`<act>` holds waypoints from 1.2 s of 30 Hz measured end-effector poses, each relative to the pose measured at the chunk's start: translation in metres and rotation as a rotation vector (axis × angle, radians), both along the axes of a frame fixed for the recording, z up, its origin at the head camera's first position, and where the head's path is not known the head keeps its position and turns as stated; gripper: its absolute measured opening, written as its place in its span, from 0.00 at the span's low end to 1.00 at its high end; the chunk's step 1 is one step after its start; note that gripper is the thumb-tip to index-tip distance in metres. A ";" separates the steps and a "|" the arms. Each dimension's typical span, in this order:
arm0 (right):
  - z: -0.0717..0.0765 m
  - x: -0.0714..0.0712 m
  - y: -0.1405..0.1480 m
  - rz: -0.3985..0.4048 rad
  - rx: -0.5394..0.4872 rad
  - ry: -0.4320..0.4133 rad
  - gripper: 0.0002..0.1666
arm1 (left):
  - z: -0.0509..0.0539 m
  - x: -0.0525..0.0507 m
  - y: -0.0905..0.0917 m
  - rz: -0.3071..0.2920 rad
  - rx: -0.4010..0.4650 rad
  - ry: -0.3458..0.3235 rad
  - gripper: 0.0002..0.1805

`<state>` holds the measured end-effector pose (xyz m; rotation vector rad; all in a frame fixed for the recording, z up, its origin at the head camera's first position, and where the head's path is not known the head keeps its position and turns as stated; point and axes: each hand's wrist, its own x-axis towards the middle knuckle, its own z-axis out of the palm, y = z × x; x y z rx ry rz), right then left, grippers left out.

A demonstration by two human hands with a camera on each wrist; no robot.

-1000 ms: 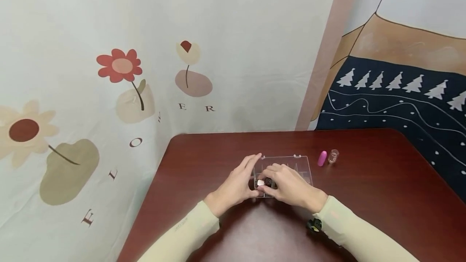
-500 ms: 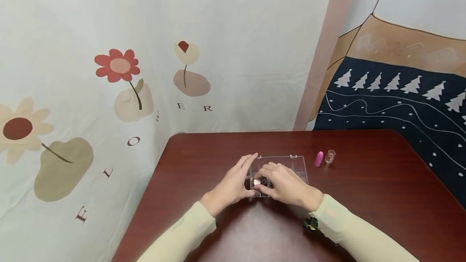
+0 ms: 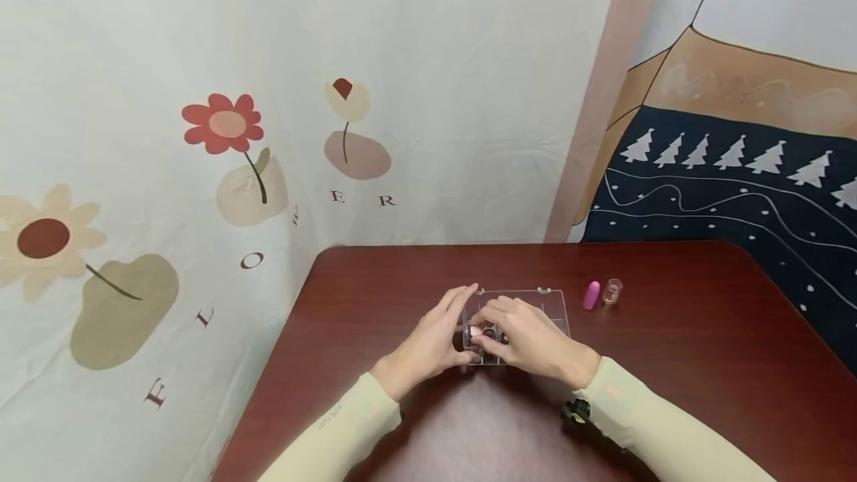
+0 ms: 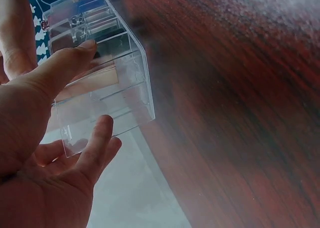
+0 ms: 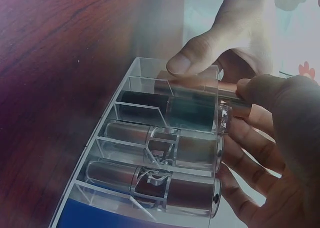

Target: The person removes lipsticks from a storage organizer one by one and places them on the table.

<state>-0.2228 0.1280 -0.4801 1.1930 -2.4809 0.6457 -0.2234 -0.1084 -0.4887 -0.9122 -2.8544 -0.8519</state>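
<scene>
A clear plastic compartment box point(image 5: 125, 103) stands on the table under both hands. My left hand point(image 3: 428, 344) holds its left end, with the thumb point(image 4: 70, 62) on one wall and the fingers spread along another side. My right hand point(image 3: 529, 341) pinches a rose-gold tube point(image 5: 235, 93), perhaps a lipstick, between thumb and fingers; its pale end shows in the head view. The tube lies partly inside an end compartment. Beside it in the box are a dark tube point(image 5: 192, 110) and two clear-capped tubes point(image 5: 195, 150). My right hand hides much of the box from above.
On the dark red wooden table point(image 3: 375, 288), a pink bullet-shaped item point(image 3: 591, 295) and a small clear cup point(image 3: 612, 291) stand to the right behind the box. Something blue point(image 5: 100, 217) sits in another compartment. Printed cloth point(image 3: 469, 95) hangs behind the table.
My right thumb and fingers have shifted slightly with the pale-ended tube, and less of that end shows. My left hand stays on the box. The head view has swayed a little.
</scene>
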 end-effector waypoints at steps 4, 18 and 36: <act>0.003 -0.001 0.001 0.010 -0.016 0.022 0.09 | 0.003 -0.001 0.001 -0.006 0.012 -0.009 0.67; 0.013 -0.001 -0.002 0.064 -0.082 -0.016 0.10 | 0.005 -0.003 -0.004 0.006 0.018 0.017 0.67; 0.018 0.002 0.008 0.108 -0.184 0.137 0.17 | -0.001 0.000 -0.001 -0.021 0.042 -0.014 0.66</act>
